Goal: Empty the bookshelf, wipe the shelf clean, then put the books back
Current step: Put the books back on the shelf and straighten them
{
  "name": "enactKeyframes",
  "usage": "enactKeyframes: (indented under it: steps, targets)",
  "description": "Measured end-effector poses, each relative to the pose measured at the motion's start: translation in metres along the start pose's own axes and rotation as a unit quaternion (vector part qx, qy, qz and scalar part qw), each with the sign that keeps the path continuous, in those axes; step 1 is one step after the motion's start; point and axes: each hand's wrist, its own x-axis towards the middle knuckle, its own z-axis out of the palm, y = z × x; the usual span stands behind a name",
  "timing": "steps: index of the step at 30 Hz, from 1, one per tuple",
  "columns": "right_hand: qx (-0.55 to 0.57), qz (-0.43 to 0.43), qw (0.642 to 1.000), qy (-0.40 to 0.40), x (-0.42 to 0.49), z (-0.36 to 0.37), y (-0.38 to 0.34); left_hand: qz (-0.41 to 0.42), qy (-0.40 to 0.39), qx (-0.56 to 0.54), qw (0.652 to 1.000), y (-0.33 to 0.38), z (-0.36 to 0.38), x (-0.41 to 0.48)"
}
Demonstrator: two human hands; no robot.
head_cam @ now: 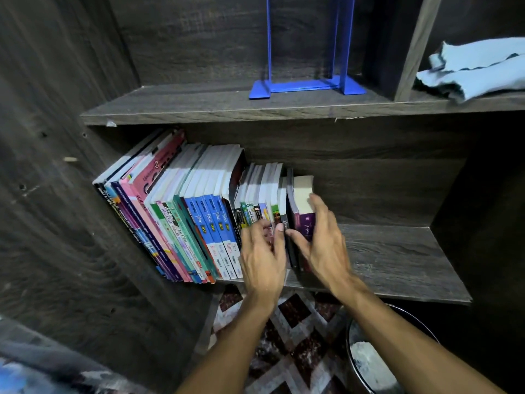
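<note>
While the books (196, 211) stand in a row on the left half of the lower shelf (397, 257), all leaning left against the side wall, both hands work at the row's right end. The purple book (305, 220) is last in the row, spine out, page edges up, touching the thin dark book to its left. Right hand (321, 243) grips the purple book: thumb on the spine's left edge, fingers curled over the top right corner and far side. Left hand (264, 251) lies just left of it, fingers straight and close together, tips on the spines of the small books, thumb alongside the dark spine; it holds nothing. The two hands are nearly touching. Tall pink, green and blue-white books fill the left part of the row, shorter ones the right. The right half of the lower shelf is bare board. On the upper shelf (199, 106) stands a blue bookend (306, 86), upright, near the divider. Right of the divider a light blue cloth (477, 69) lies crumpled, hanging a little over the edge. Below the shelf is patterned floor (298, 322) and a dark round bin (369, 362) at lower right, partly behind the right forearm.
</note>
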Motion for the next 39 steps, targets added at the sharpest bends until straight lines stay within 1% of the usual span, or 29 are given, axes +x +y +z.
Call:
enactKeyframes:
  steps: [3,7,10,13,15,19,23,27,29,31,35,39]
  targets:
    - [0.004,0.017,1.0,-0.005,-0.002,-0.002,0.001,-0.022,-0.039,-0.008,0.999,0.003,0.006,0.001]
    - [-0.026,0.041,0.998,-0.034,-0.002,-0.004,0.004,-0.041,-0.031,0.006,0.999,0.005,0.01,0.014]
    - [-0.026,0.048,0.997,-0.046,-0.003,-0.005,0.008,-0.028,-0.037,0.013,0.999,0.0,0.01,0.02]
    - [-0.015,0.057,0.997,-0.054,-0.002,-0.008,0.01,0.022,-0.043,0.051,0.998,-0.007,0.009,0.028]
    - [-0.011,0.071,0.996,-0.061,-0.001,-0.01,0.014,0.031,-0.042,0.063,0.997,-0.007,0.009,0.03]
    - [-0.012,0.093,0.993,-0.078,0.0,-0.008,0.018,0.023,-0.035,0.045,0.998,-0.006,0.01,0.023]
    - [0.003,0.102,0.99,-0.095,0.003,-0.005,0.025,0.015,-0.04,0.056,0.998,-0.007,0.013,0.023]
    - [0.031,0.114,0.986,-0.12,0.006,-0.008,0.033,-0.004,-0.012,0.033,0.999,0.002,0.012,0.014]
    - [0.021,0.104,0.987,-0.116,0.005,-0.008,0.039,-0.009,-0.03,0.014,0.999,0.013,0.012,0.01]
    - [0.005,0.089,0.991,-0.104,0.002,-0.006,0.042,0.005,-0.054,0.029,0.998,0.022,0.014,0.012]
    - [0.004,0.077,0.993,-0.087,-0.001,-0.003,0.042,0.026,-0.076,0.031,0.996,0.014,0.018,0.017]
    - [0.012,0.072,0.994,-0.083,-0.002,-0.003,0.047,0.012,-0.083,0.054,0.995,0.009,0.01,0.008]
